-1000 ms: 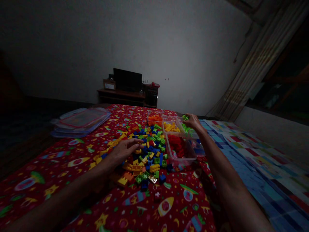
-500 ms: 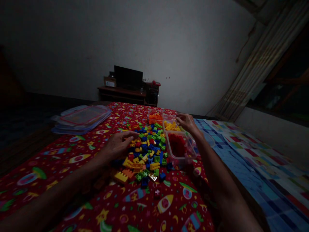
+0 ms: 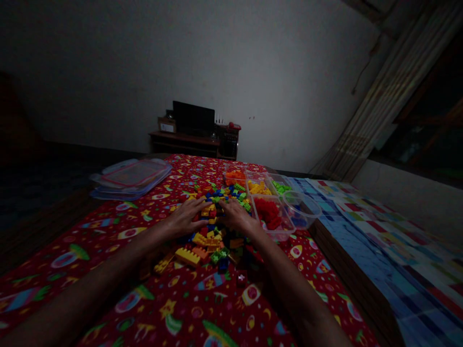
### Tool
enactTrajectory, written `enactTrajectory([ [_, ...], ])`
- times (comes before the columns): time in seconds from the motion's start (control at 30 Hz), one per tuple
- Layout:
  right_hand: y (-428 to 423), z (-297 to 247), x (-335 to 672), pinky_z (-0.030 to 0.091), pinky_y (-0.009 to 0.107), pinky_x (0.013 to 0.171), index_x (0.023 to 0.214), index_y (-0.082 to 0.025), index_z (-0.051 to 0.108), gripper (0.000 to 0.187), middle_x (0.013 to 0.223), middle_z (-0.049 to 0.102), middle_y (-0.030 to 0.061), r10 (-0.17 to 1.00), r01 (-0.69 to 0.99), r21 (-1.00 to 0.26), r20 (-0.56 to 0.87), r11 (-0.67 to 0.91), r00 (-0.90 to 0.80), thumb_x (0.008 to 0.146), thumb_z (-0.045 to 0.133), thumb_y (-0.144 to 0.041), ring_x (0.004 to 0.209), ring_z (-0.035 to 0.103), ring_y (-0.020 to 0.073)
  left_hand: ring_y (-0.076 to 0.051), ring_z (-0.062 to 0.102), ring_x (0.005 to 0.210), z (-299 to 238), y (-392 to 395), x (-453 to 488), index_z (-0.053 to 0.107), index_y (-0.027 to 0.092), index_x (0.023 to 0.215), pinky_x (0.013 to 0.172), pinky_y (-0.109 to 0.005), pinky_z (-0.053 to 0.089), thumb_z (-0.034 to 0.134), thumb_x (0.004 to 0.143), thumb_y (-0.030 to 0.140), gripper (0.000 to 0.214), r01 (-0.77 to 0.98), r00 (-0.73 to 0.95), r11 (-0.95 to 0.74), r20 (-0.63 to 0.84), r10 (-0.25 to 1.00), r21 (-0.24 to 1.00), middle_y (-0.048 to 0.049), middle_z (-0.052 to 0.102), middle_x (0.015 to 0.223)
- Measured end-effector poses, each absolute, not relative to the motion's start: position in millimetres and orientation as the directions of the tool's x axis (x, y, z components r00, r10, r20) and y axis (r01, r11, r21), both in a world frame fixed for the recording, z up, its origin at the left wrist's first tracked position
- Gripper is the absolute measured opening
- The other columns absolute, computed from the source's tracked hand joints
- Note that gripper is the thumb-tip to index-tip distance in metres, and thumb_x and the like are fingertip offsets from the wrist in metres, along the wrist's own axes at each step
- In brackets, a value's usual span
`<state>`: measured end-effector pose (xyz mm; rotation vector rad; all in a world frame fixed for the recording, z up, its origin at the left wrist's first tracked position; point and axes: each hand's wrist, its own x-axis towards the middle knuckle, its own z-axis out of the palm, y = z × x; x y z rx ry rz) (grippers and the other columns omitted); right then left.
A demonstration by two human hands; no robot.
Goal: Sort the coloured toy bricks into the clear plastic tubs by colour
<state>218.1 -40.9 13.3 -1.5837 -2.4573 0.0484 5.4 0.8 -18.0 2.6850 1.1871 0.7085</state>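
A mixed pile of toy building bricks (image 3: 213, 242) in yellow, blue, green, orange and red lies on a red patterned cloth (image 3: 152, 289). Over the pile's left side, my left hand (image 3: 186, 218) has its fingers stretched out and its thumb apart. My right hand (image 3: 237, 216) reaches over the right side, fingers spread among the bricks; nothing shows in its grasp. Right of the pile are clear plastic boxes sorted by colour: red bricks (image 3: 266, 212) nearest, yellow bricks (image 3: 258, 188) behind, orange bricks (image 3: 235, 177) at the far left, and green bricks (image 3: 281, 187) at the right.
A round clear tub (image 3: 304, 209) with blue pieces stands right of the red box. Stacked plastic lids (image 3: 132, 178) lie at the left. Blue checked fabric (image 3: 358, 250) covers the surface on the right. A monitor (image 3: 193, 117) stands on a low cabinet by the wall.
My right hand has come back from beside the yellow box, leftward and nearer, to the pile. My left hand has shifted slightly right over the bricks.
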Motion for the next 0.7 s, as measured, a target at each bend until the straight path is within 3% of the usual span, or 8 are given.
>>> enactTrajectory([
  [0.13,-40.4,3.8,215.6,0.040,0.034,0.091,0.124,-0.014,0.056,0.039,0.112,0.064,0.0148,0.861,0.863,-0.138,0.247,0.485,-0.444,0.087,0.059,-0.026,0.109,0.054,0.0245,-0.030,0.056,0.114,-17.5,-1.8,6.9,0.061,0.018,0.115,0.098,-0.042,0.044,0.056,0.075,0.053,0.053,0.696,0.503,-0.639,0.412,0.760,0.327,-0.0141,0.062,0.124],
  [0.23,-43.3,14.1,216.5,0.041,0.027,0.081,0.111,-0.015,0.065,0.027,0.098,0.069,0.0101,0.859,0.852,-0.152,0.202,0.502,-0.470,0.086,0.058,-0.023,0.096,0.059,0.0203,-0.028,0.061,0.101,-6.4,-3.9,5.4,0.067,0.020,0.097,0.091,-0.039,0.047,0.052,0.076,0.053,0.041,0.696,0.460,-0.602,0.400,0.793,0.392,-0.0110,0.068,0.108],
  [0.33,-47.9,28.7,217.8,0.040,0.024,0.072,0.110,-0.019,0.066,0.026,0.094,0.070,0.0071,0.887,0.875,-0.157,0.155,0.457,-0.435,0.087,0.055,-0.024,0.089,0.062,0.0188,-0.025,0.063,0.093,4.6,-6.1,3.6,0.067,0.022,0.081,0.086,-0.034,0.048,0.050,0.076,0.049,0.032,0.686,0.436,-0.578,0.386,0.813,0.443,-0.0076,0.071,0.096],
  [0.5,-56.9,40.7,216.4,0.043,0.027,0.076,0.121,-0.017,0.060,0.033,0.103,0.069,0.0112,0.906,0.905,-0.122,0.178,0.407,-0.383,0.091,0.049,-0.024,0.096,0.062,0.0220,-0.025,0.065,0.089,13.0,-7.4,3.7,0.067,0.022,0.074,0.082,-0.034,0.049,0.051,0.071,0.046,0.029,0.684,0.385,-0.519,0.350,0.854,0.513,-0.0068,0.072,0.090],
  [0.7,-51.2,20.5,206.3,0.042,0.032,0.090,0.134,-0.021,0.048,0.048,0.132,0.053,0.0155,0.752,0.757,-0.123,0.296,0.642,-0.589,0.088,0.058,-0.033,0.116,0.053,0.0240,-0.024,0.066,0.083,12.1,-5.6,6.8,0.067,0.023,0.070,0.079,-0.033,0.051,0.054,0.067,0.053,0.033,0.595,0.409,-0.483,0.275,0.870,0.642,-0.0043,0.073,0.083],
])
